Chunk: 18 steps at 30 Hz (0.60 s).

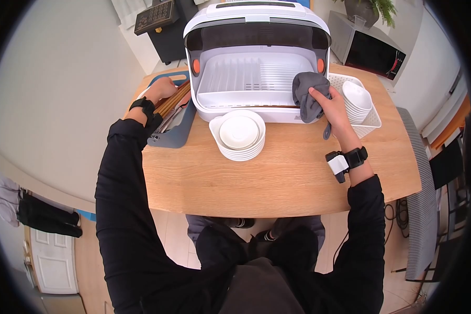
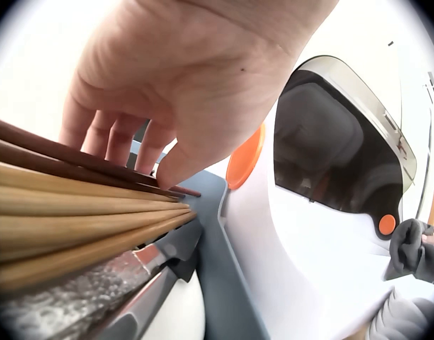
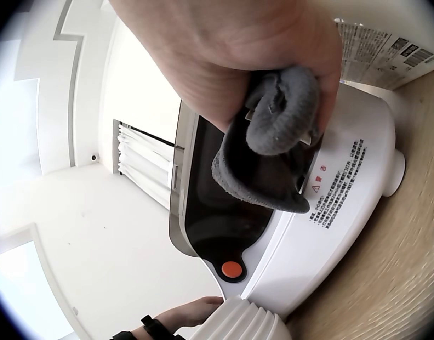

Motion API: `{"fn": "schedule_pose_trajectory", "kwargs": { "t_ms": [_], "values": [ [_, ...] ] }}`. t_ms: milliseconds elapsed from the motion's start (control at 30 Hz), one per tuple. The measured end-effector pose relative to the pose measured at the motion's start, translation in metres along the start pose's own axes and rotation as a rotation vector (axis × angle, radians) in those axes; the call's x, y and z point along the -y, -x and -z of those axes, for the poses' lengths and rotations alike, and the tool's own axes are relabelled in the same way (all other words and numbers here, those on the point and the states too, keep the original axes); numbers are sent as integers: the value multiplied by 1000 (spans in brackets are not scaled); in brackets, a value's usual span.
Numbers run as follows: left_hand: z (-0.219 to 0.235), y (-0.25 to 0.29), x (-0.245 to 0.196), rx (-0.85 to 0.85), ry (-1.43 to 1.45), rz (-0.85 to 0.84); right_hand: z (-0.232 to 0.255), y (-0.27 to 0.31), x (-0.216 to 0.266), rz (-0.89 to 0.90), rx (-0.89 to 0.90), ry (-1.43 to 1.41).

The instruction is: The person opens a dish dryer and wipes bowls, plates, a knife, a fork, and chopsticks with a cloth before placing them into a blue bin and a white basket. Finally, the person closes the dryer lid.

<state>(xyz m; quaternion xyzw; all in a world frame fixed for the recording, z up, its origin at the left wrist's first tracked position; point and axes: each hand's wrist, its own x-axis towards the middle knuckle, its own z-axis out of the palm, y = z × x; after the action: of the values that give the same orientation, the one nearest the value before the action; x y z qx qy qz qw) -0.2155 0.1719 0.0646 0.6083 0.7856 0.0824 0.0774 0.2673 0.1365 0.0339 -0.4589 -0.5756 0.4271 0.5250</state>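
My left hand (image 1: 162,90) reaches down into a blue-grey basket (image 1: 175,140) at the table's left. In the left wrist view its fingertips are hidden behind dark brown chopsticks (image 2: 75,161), with the thumb right at their ends. Lighter wooden chopsticks (image 2: 82,234) lie beside these, next to knives (image 2: 82,297). A crumpled dark grey cloth (image 1: 310,94) is gripped by my right hand (image 1: 335,108) at the front right corner of a white dish rack cabinet (image 1: 277,116). The cabinet's smoky lid is raised, showing the ribbed rack (image 1: 251,73).
Stacked white bowls (image 1: 239,133) stand on the wooden table (image 1: 256,188) before the cabinet. A white perforated basket (image 1: 372,121) to the right holds another stack of small white bowls (image 1: 357,99). A microwave (image 1: 371,49) stands behind at the right.
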Motion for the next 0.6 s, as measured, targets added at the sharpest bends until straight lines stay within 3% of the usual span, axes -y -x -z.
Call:
{"fn": "schedule_pose_trajectory", "kwargs": {
  "t_ms": [100, 300, 400, 500, 600],
  "values": [
    [0, 4, 6, -34, 67, 13, -1, 1, 2, -9, -3, -2],
    [-4, 9, 20, -309, -54, -185, 0, 0, -1, 7, -11, 1],
    [19, 62, -22, -418, -88, -206, 0, 0, -2, 14, -14, -6],
    [30, 118, -77, -326, -1, -290, -1, -1, -2, 26, -19, -26],
    [10, 112, -107, -233, 35, -435, -2, 2, 0, 30, -46, -57]
  ]
}}
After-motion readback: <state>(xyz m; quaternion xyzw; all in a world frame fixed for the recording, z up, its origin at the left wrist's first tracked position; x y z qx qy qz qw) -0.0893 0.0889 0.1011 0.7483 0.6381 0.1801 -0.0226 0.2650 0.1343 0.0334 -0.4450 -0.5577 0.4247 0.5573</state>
